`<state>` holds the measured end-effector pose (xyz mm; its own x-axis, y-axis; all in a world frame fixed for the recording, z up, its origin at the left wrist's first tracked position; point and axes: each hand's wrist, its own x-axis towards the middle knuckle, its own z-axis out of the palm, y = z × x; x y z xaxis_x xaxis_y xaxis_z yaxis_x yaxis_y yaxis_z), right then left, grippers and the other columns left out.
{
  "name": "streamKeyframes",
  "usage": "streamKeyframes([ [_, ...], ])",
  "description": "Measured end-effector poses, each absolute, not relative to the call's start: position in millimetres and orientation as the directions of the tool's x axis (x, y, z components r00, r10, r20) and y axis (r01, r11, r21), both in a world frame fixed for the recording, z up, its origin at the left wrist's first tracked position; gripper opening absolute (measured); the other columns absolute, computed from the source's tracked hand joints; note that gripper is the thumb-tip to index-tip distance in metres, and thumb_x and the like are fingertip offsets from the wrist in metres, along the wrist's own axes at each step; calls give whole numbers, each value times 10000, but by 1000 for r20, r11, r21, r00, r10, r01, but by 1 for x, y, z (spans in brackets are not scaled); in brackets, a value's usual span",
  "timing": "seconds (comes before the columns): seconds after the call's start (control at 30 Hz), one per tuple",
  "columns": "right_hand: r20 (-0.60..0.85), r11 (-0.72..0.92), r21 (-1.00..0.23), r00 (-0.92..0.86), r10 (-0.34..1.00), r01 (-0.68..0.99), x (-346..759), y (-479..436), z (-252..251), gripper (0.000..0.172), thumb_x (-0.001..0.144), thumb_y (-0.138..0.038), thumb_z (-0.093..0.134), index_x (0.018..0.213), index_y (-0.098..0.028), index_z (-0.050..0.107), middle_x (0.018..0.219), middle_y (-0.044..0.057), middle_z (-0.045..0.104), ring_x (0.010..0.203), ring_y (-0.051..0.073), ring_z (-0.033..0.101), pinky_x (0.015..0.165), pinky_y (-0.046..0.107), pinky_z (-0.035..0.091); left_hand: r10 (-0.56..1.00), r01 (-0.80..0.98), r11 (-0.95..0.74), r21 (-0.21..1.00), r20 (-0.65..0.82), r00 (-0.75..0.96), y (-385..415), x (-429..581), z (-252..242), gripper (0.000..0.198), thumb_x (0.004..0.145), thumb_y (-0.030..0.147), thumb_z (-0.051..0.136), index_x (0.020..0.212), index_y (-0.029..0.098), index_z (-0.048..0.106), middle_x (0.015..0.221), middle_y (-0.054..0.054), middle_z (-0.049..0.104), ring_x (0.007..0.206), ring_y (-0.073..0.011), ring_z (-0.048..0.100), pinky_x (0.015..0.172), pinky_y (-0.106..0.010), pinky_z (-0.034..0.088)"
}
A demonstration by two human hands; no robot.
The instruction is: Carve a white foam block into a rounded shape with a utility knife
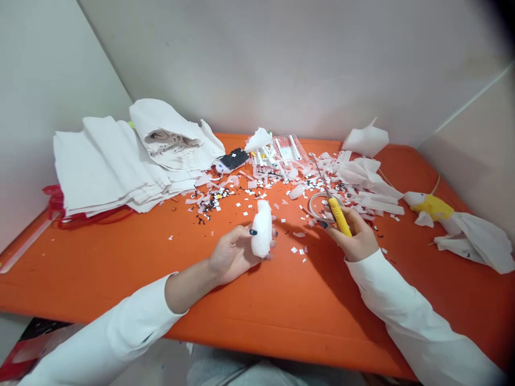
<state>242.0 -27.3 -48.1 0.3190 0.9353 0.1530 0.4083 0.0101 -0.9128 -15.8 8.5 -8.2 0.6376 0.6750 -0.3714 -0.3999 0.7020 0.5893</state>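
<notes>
My left hand [237, 252] is closed around an upright, oblong white piece [262, 228], rounded at its ends; whether it is foam or wadded paper I cannot tell. Thumb and fingertips show on either side of it, above the orange tabletop [257, 316]. To the right, my right hand [358, 236] grips a yellow-handled cutter [340, 217], its thin blade pointing away from me. Just beyond that hand lies a pale ring [311, 206], like a tape roll, partly hidden by the cutter and fingers. Small white and black scraps [295, 249] are scattered between the hands.
Stacked white sheets [104, 166] and a folded white bundle [164, 128] lie at left over red material [58, 203]. Behind the scraps are a dark object [235, 159] and a clear pack with white pens [292, 147]. A yellow-and-white paper bird shape [436, 206] rests at right.
</notes>
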Motion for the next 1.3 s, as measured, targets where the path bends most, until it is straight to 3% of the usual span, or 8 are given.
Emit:
streamKeyframes([
  [0.13,131,44,-956,286,949,292,233,-32,-44,379,749,-383,706,1072,-218,597,1008,61,664,880,195,627,758,310,492,715,-444,672,592,-363,598,12,-17,-9,469,663,251,660,1116,152,586,877,-47,611,747,-152,574,634,-253,459],
  [0.27,158,119,-962,148,976,244,227,-37,-43,380,811,-474,648,1092,-231,570,939,39,656,789,165,584,702,278,461,705,-424,673,606,-353,614,16,-16,-10,315,751,357,620,986,149,593,798,-38,610,568,-102,523,490,-207,404],
  [0.4,156,132,-967,95,983,218,228,-38,-49,400,833,-498,625,1119,-229,552,867,26,627,713,150,550,620,264,431,716,-370,638,675,-343,608,17,-15,-10,398,799,405,547,1078,125,589,956,-107,664,752,-191,640,585,-269,509],
  [0.63,99,96,-995,66,993,36,232,-33,-55,419,841,-410,639,1200,-253,490,929,67,649,791,184,598,616,290,469,740,-6,472,882,-393,546,15,-16,-17,605,689,351,743,1175,150,445,913,-91,680,730,-181,648,590,-262,495],
  [0.77,62,62,-998,36,997,5,234,-33,-51,400,859,-413,612,1206,-256,493,940,68,656,656,152,562,526,271,444,817,171,241,955,-295,495,20,-20,-20,488,712,362,742,1091,160,512,953,-56,656,764,-150,625,644,-241,478],
  [0.9,68,66,-997,57,996,35,238,-32,-46,401,865,-463,582,1194,-242,524,881,43,635,526,121,490,446,265,412,883,77,164,983,-181,432,26,-21,-19,481,671,331,790,1060,156,566,1031,-56,652,929,-169,604,793,-244,473],
  [1.07,42,42,-999,3,999,-15,236,-35,-43,393,857,-519,570,1108,-217,593,833,24,619,444,94,440,382,254,357,878,-192,328,925,-223,423,25,-21,-16,454,692,364,775,1056,151,609,1051,-79,663,913,-183,610,826,-279,488],
  [1.3,216,267,-910,-188,958,317,229,-39,-47,393,813,-431,681,1153,-240,631,1019,91,686,880,227,650,727,324,520,845,-248,451,857,-320,428,23,-22,-16,413,679,416,757,964,160,603,730,-22,633,639,-143,593,536,-218,471],
])
